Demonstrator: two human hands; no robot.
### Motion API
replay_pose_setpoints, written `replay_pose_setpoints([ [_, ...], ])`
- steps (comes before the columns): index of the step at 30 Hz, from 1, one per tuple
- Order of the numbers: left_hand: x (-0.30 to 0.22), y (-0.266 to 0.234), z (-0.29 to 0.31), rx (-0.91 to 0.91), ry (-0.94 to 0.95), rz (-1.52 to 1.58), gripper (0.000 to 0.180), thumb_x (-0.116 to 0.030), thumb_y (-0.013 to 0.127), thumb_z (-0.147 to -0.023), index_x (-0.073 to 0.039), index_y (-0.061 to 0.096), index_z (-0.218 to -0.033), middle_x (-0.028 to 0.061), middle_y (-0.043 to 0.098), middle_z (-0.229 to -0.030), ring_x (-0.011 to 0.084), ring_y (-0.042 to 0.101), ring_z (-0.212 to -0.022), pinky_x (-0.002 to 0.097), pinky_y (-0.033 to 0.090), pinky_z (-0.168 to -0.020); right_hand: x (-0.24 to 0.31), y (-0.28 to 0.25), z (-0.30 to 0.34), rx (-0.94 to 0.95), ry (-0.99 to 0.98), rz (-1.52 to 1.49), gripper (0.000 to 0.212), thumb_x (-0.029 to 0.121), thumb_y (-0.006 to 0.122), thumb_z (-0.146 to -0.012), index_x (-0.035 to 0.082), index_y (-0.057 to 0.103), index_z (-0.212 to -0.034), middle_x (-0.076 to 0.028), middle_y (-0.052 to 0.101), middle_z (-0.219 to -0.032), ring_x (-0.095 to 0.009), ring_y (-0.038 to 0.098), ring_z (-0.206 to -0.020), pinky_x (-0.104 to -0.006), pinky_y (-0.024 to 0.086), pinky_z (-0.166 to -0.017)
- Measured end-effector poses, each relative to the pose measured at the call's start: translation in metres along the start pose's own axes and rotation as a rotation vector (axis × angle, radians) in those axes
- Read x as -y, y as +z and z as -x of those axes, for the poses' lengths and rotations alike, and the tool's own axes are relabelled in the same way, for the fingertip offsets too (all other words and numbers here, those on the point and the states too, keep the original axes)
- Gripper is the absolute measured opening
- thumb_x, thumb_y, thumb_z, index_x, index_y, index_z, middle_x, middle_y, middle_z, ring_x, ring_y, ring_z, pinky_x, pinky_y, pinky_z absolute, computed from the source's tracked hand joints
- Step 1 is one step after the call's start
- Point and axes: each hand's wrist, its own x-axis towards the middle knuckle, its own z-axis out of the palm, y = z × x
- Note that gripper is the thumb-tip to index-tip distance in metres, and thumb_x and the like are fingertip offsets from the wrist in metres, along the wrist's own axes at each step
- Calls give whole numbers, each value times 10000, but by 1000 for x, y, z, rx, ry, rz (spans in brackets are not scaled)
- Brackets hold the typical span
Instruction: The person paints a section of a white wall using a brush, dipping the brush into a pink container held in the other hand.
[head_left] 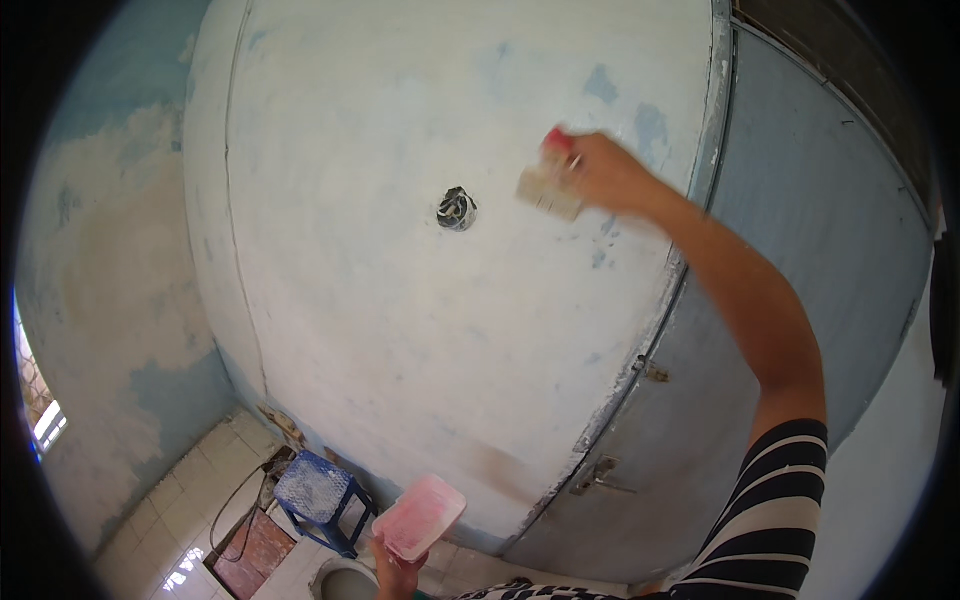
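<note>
Before the wall (380, 330), the right grip (608, 175) pinches a brush (548, 194) (likely light, best handle-held), the left grip (398, 573) a tray (436, 528).

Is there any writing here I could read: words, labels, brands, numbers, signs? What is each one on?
None that I can read.
Too blurred to tell: any mark on the brush in the right hand.
No lettering shows on the tub in the left hand, the wall or the door.
</note>
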Motion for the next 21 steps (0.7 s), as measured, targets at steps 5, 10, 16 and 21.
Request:
replay_pose_setpoints([
  [5, -3, 7, 13, 106, -58, 54, 614, -575, 370, -905, -178, 467, -1362, 17, 620, -1207, 222, 637, -936, 327, 458, -578, -62, -138, -39, -795, 50, 242, 325, 323, 633, -909, 42, 678, -1067, -120, 711, -882, -231, 682, -831, -342, 529, -760],
  [10, -3, -11, 10, -34, 31, 101, 588, -554, 375, -916, -167, 477, -1347, 23, 628, -1196, 203, 641, -923, 313, 456, -553, -25, -110, -28, -816, 35, 421, 252, 321, 582, -921, 130, 695, -1042, -126, 706, -902, -328, 669, -868, -403, 517, -750],
  [16, 13, -8, 4, 87, -38, 97, 624, -593, 393, -930, -149, 467, -1363, 32, 621, -1224, 203, 639, -963, 314, 481, -599, -6, 58, 50, -128, -502, 284, 165, 72, 560, -860, 172, 681, -910, -23, 682, -851, -245, 646, -907, -396, 463, -860],
  [21, 20, 10, 21, 146, -35, 66, 646, -583, 418, -932, -144, 432, -1406, 51, 581, -1307, 236, 622, -1068, 334, 514, -694, 34, 100, 94, 186, -53, 59, 290, 322, 534, -984, 72, 671, -1035, -197, 665, -885, -371, 637, -860, -428, 496, -775],
])
